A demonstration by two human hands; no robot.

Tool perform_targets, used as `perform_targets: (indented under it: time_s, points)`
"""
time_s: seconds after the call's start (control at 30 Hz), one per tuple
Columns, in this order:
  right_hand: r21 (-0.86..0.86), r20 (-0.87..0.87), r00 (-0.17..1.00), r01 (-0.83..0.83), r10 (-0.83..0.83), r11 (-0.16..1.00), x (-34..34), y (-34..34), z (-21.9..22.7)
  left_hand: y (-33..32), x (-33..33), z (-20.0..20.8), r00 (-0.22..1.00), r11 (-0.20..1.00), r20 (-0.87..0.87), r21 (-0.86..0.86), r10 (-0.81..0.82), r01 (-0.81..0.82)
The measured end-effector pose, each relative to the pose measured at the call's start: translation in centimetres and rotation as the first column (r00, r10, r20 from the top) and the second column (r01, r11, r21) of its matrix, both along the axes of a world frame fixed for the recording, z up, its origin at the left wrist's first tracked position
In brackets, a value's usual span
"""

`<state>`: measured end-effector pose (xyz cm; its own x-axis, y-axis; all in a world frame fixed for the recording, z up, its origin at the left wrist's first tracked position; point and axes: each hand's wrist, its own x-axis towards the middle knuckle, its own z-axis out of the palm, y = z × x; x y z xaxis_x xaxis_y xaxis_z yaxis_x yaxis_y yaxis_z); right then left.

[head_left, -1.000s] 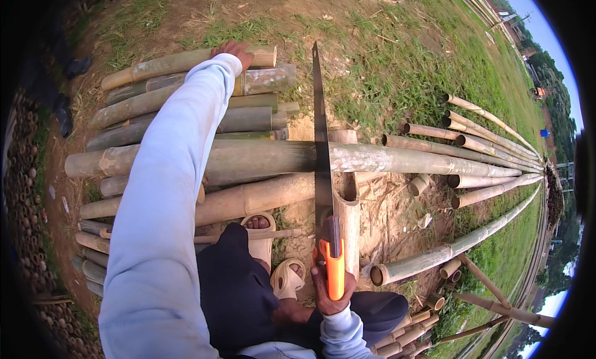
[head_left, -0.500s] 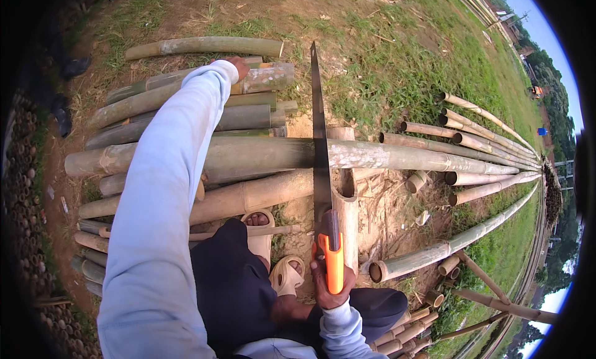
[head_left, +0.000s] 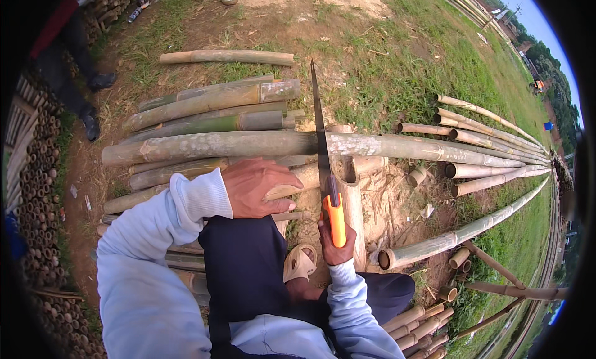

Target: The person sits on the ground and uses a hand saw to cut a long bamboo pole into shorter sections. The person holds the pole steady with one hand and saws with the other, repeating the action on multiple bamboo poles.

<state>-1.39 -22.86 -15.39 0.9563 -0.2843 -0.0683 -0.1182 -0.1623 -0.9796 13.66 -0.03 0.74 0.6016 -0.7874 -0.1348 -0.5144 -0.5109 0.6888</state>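
Note:
My right hand (head_left: 338, 243) is wrapped round the orange handle of a handsaw (head_left: 322, 145). The saw's long dark blade points away from me and crosses a long bamboo pole (head_left: 248, 145), which runs left to right in front of me. From this view I cannot tell how deep the teeth sit in the pole. My left hand (head_left: 257, 185) holds nothing. Its fingers are stretched out, just on my side of the pole and over a thicker bamboo length (head_left: 301, 178). A split upright-looking bamboo piece (head_left: 349, 197) lies beneath the pole, beside the blade.
Several cut bamboo lengths (head_left: 211, 104) lie beyond the pole on the left, with a single one (head_left: 226, 57) farther out. More long poles (head_left: 484, 139) fan out at right. A bamboo frame (head_left: 515, 291) stands lower right. Another person's legs (head_left: 77, 73) show upper left.
My left hand has come back from the far bamboo lengths to my side of the long pole. The right hand keeps its grip on the saw. The view has shifted somewhat.

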Motion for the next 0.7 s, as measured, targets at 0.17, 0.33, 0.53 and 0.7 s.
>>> perform_targets:
  time_s: [0.17,0.33,0.53,0.7]
  points:
    - [-0.020,0.061,0.998,0.013,-0.012,1.000,0.1,0.3,-1.9,2.0,-7.8,1.4,0.979,0.989,0.169,0.069,0.116,-0.129]
    - [0.022,0.163,0.987,-0.005,0.001,1.000,0.7,0.0,-3.0,-2.6,-11.9,1.5,0.934,0.996,0.356,0.087,-0.039,0.009]
    - [0.030,0.288,0.957,0.030,-0.037,0.999,0.6,-0.3,-3.3,-12.8,-8.0,3.9,0.927,0.986,0.372,-0.137,-0.041,0.099]
    - [0.106,0.169,0.984,0.033,-0.051,0.994,0.8,-0.7,-3.6,-19.7,-0.4,4.1,0.895,0.999,0.446,-0.049,0.031,-0.010]
